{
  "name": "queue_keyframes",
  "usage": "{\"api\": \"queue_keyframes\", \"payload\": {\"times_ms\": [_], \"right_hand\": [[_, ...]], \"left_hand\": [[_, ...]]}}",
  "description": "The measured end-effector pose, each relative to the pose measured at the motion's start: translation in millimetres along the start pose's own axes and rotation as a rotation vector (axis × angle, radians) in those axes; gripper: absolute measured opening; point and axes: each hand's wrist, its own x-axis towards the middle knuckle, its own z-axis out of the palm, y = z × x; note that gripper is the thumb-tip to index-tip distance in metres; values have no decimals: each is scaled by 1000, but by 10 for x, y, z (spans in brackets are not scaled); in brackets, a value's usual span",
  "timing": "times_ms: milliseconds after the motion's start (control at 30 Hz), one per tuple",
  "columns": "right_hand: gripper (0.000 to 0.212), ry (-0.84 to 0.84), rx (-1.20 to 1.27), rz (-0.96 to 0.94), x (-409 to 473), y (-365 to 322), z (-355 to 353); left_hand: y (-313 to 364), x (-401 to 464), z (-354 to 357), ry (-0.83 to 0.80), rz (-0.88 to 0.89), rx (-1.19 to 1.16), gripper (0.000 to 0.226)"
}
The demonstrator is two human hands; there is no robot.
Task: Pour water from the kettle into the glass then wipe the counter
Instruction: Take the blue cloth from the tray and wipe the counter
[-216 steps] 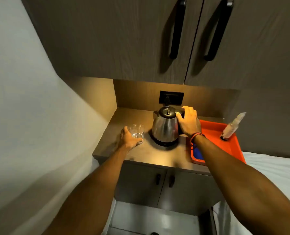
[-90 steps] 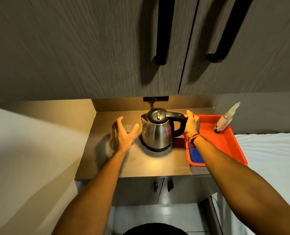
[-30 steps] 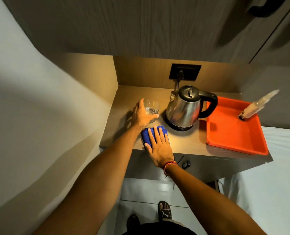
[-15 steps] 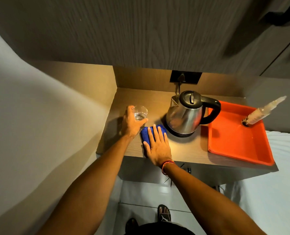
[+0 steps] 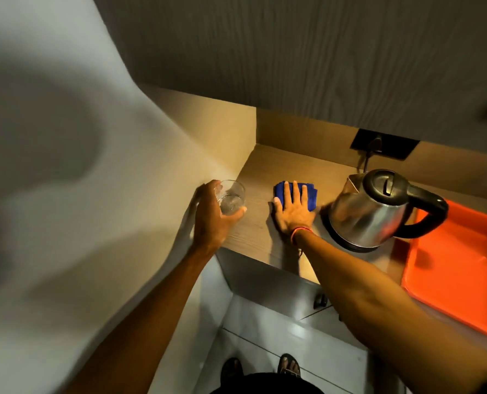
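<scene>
My left hand (image 5: pixel 212 220) is wrapped around a clear glass (image 5: pixel 230 196) with a little water in it, held at the counter's left edge, slightly above the surface. My right hand (image 5: pixel 293 210) lies flat, fingers spread, pressing a blue cloth (image 5: pixel 310 196) onto the wooden counter (image 5: pixel 260 228). The steel kettle (image 5: pixel 366 211) with black lid and handle stands upright on its base just right of the cloth.
An orange tray (image 5: pixel 452 268) sits at the right end of the counter, with a bottle's base barely showing at the frame edge. A wall socket (image 5: pixel 384 144) is behind the kettle. Overhead cabinets hang close above. A wall borders the left.
My left hand has lifted the glass off the counter toward the left edge. My right hand has slid the blue cloth farther back and left, into the spot where the glass stood.
</scene>
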Motion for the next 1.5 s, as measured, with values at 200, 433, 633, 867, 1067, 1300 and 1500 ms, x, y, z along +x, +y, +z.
{"api": "queue_keyframes", "payload": {"times_ms": [200, 433, 633, 867, 1067, 1300, 1500], "right_hand": [[64, -47, -75, -249, -367, -503, 276], [64, -54, -204, -453, -762, -237, 434], [67, 18, -137, -167, -749, 548, 117], [67, 52, -114, -134, -1211, 674, 306], [62, 108, -67, -61, -1354, 855, 266], [65, 281, 289, 340, -1310, 693, 91], [66, 132, 695, 686, -1173, 743, -85]], "left_hand": [[41, 67, -155, 41, 30, -45, 76], [187, 214, -16, 21, 39, -7, 83], [299, 158, 279, -70, 55, -79, 83], [468, 91, 720, -301, -81, -116, 86], [605, 116, 1005, -354, -140, -155, 87], [711, 98, 1183, -427, -148, -150, 89], [764, 52, 1140, -451, -186, -104, 114]]}}
